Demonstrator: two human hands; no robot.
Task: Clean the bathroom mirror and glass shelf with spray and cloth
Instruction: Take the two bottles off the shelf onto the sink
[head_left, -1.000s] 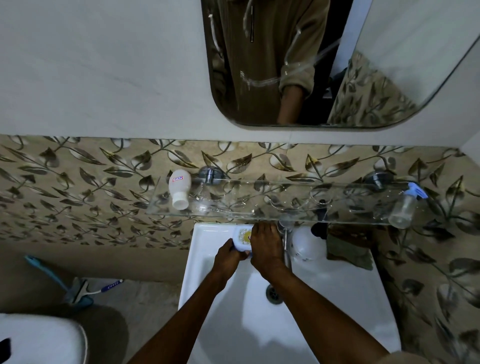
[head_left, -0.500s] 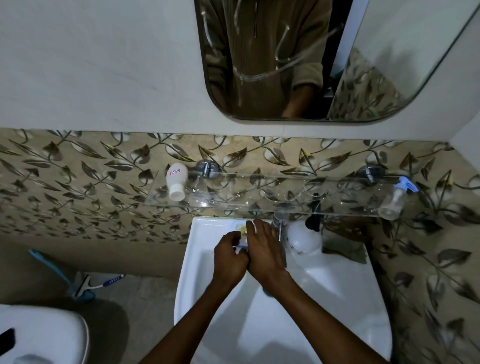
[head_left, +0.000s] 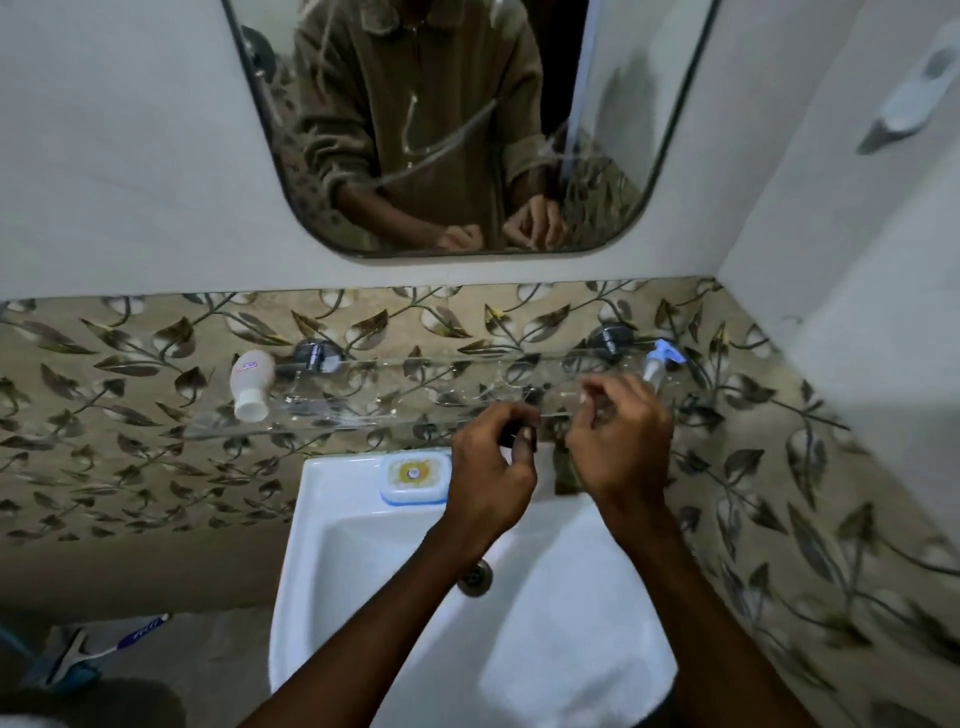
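Note:
The mirror (head_left: 467, 119) hangs on the wall above, marked with pale streaks. Below it runs the glass shelf (head_left: 395, 400). A spray bottle (head_left: 657, 366) with a blue nozzle stands at the shelf's right end. Both hands are raised at the shelf's front edge. My left hand (head_left: 491, 467) has its fingers curled, with a small dark shape showing between them that I cannot identify. My right hand (head_left: 621, 441) has thumb and fingertips pinched together close to the spray bottle. A dark cloth-like patch (head_left: 566, 475) shows between the hands.
A white bottle (head_left: 252, 384) lies on the shelf's left end. The white sink (head_left: 332, 545) is under my arms, with a soap dish (head_left: 415, 475) on its back rim and a drain (head_left: 475, 574). A brush (head_left: 78, 654) lies on the floor at left.
Both hands have left the soap dish on the sink rim and risen rightward to the shelf's front edge. The soap dish now sits uncovered. The view has tilted upward.

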